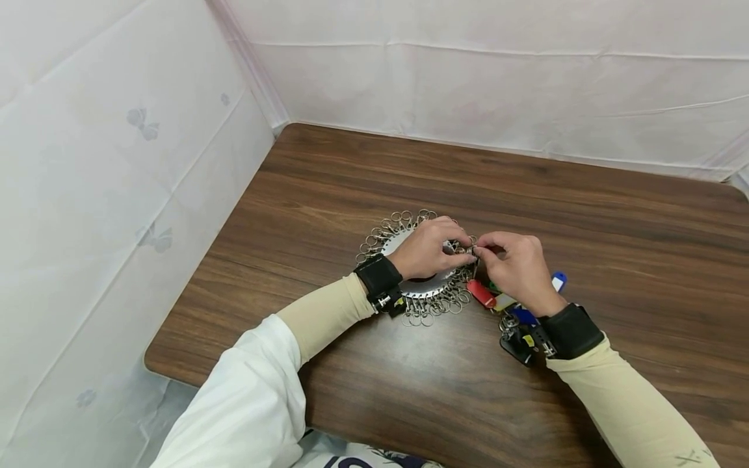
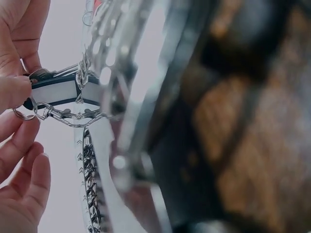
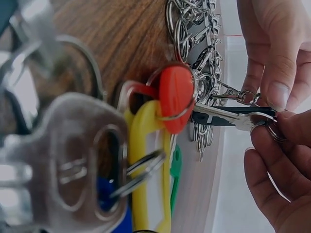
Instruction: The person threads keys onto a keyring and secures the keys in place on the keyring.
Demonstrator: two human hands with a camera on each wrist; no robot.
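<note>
On the bench (image 1: 526, 195), the left hand (image 1: 430, 250) pinches a clip (image 3: 238, 95) at the right edge of the ring disc (image 1: 398, 244). The right hand (image 1: 517, 270) pinches a black tag (image 3: 233, 116) beside it, above coloured tags (image 1: 497, 299).

Wooden table (image 1: 585, 214), key-ring disc (image 1: 409, 292), tagged keys (image 1: 497, 302)
</note>
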